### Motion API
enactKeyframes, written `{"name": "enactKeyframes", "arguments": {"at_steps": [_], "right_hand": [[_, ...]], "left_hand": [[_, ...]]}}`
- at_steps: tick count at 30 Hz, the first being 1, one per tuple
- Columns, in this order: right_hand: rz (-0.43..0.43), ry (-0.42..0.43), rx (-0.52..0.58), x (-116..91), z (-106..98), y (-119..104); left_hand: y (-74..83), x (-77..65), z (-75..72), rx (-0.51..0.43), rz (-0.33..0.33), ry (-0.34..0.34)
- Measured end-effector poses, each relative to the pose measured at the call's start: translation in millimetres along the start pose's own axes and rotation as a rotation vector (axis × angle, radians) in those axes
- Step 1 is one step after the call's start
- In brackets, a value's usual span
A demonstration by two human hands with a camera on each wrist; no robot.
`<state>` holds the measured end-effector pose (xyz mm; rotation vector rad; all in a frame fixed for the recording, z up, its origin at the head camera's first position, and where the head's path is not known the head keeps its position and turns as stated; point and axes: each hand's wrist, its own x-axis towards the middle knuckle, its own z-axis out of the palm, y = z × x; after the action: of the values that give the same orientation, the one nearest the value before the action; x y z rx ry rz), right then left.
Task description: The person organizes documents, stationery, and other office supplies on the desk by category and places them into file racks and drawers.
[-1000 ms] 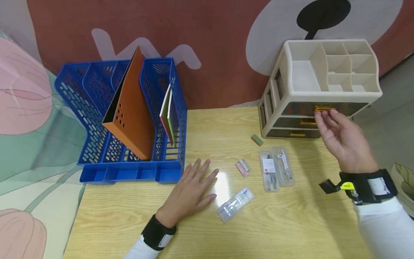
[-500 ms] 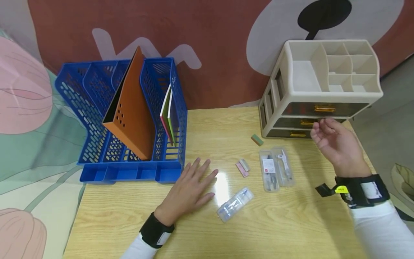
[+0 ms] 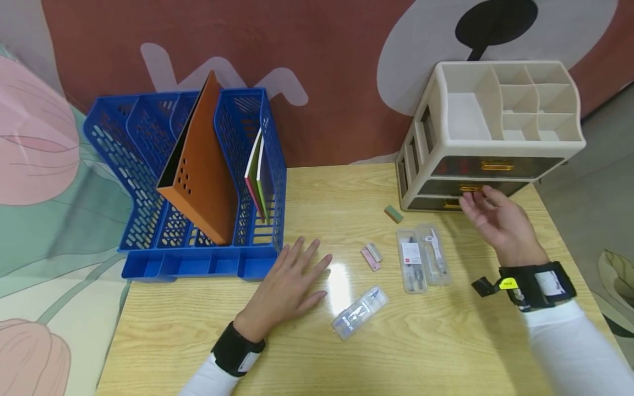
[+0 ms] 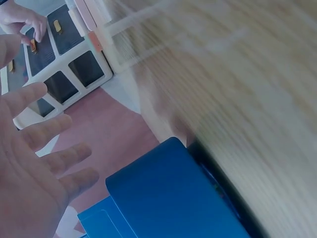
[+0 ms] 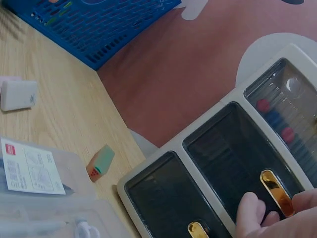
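My left hand [image 3: 279, 294] lies palm down with spread fingers on the wooden table, beside the blue file rack [image 3: 200, 261]. Its fingers are also spread in the left wrist view. At the right, my right hand [image 3: 505, 228] is at the front of a cream drawer unit [image 3: 515, 147]. Thumb and fingers pinch the end of the gold handle [image 5: 277, 193] on the middle drawer [image 5: 233, 153], which sits closed. The top drawer [image 5: 285, 109] is also closed, with red and blue things dimly visible through its front. The bottom drawer [image 5: 171, 193] is closed too.
A clear case [image 3: 360, 312], a compass set in an open clear box [image 3: 423, 258], a pink and white eraser pair [image 3: 371, 256] and a green-orange block [image 3: 393, 214] lie on the table [image 3: 317, 357]. The rack holds an orange folder [image 3: 205, 170] and thin books [image 3: 259, 181].
My right hand has let go of the top drawer's handle and moved down and left to the middle drawer's handle. My left hand has slid slightly down-left.
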<state>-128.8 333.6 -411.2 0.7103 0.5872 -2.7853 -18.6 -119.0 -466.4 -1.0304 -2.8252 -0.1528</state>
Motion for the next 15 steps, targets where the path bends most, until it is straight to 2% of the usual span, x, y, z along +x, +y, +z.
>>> {"name": "enactKeyframes", "arguments": {"at_steps": [7, 15], "right_hand": [[-0.031, 0.008, 0.072, 1.9, -1.0, 3.8], [-0.044, 0.041, 0.114, -1.6, -3.9, 8.8]], "left_hand": [[-0.3, 1.0, 0.4, -0.003, -0.001, 0.016], [0.0, 0.4, 2.2, -0.010, -0.019, -0.007]]}}
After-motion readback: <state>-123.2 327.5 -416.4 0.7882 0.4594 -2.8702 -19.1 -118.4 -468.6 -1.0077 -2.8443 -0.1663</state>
